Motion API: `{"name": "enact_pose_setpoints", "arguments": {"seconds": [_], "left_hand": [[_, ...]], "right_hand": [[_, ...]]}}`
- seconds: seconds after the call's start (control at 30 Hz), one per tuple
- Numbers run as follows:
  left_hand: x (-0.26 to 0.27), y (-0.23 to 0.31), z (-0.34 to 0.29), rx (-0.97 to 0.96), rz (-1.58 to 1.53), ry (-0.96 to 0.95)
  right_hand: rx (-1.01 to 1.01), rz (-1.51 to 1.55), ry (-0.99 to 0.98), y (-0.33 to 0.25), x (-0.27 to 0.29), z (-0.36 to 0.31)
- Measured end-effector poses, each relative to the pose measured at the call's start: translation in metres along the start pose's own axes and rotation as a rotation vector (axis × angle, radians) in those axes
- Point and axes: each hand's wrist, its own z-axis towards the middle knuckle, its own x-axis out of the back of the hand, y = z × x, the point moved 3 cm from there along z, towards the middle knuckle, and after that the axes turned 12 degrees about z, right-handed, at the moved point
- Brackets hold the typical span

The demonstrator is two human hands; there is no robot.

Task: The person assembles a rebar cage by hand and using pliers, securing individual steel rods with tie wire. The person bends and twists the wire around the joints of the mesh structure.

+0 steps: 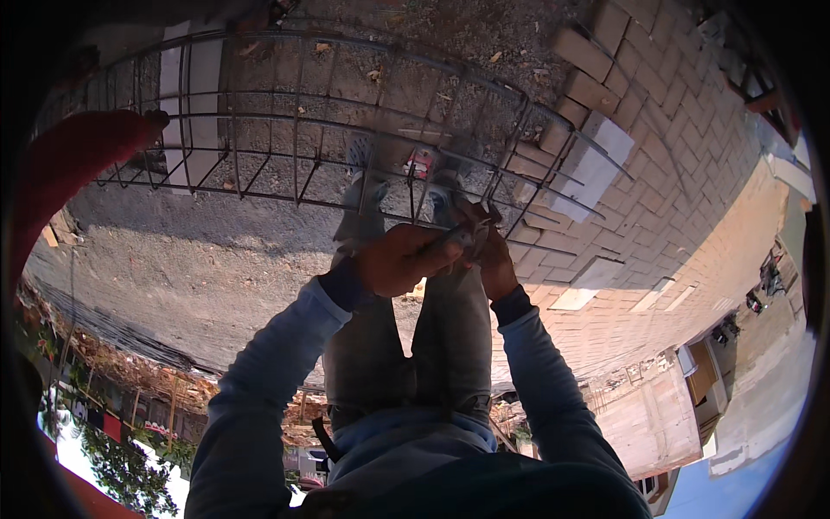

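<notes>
Between my fingers (450,246) of both hands I pinch a small metal tool (474,233) against the rebar cage's (346,130) near bar, steadying it there.

The steel rebar cage (346,130) barred reach ahead; only gaps between its bars gave passage. A brick wall (674,130) closed the right side.

Strong daylight is falling from above, casting hard shadows across the ground (173,251). Fisheye distortion is bending the brick wall (674,173) near the rim; corners are vignetting black. Focus is holding centrally.
</notes>
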Motion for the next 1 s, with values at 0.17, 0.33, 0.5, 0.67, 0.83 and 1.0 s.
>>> {"name": "enact_pose_setpoints", "arguments": {"seconds": [0.17,0.33,0.5,0.67,0.83,1.0], "left_hand": [[-0.044,0.012,0.061,-0.126,0.127,0.785],[-0.114,-0.018,0.125,-0.193,0.205,0.532],[-0.134,-0.117,0.168,0.309,-0.032,0.723],[-0.124,-0.099,0.184,0.573,-1.165,0.327],[-0.112,-0.11,0.184,0.501,-0.845,0.333],[-0.106,-0.101,0.184,0.283,-0.619,0.408]], "right_hand": [[-0.531,0.801,-0.141,-0.006,0.026,-0.024],[-0.551,0.664,-0.016,0.013,0.085,-0.029],[-0.774,0.191,0.015,0.054,0.118,0.015],[-0.62,-0.308,-0.333,0.074,0.137,0.042],[-0.702,-0.391,-0.468,0.042,0.126,0.066],[-0.698,-0.638,-0.573,0.027,0.126,0.077]]}}
